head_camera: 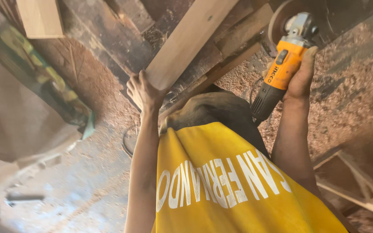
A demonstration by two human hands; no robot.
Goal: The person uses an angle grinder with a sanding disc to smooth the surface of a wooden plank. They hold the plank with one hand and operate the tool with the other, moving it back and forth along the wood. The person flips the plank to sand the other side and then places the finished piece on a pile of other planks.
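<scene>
Our left hand grips the pale plank end, right hand wraps the orange grinder; we'd hold that plank steady, disc flat.

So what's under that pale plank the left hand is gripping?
Under the pale plank lie darker, rough timbers on the sawdust-strewn floor. The left hand holds its near end; whatever lies directly beneath is covered.

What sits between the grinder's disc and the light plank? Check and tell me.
Nothing visible blocks it. The angle grinder in the right hand is off the light plank, held at its end by the left hand. Only darker boards lie between them.
</scene>
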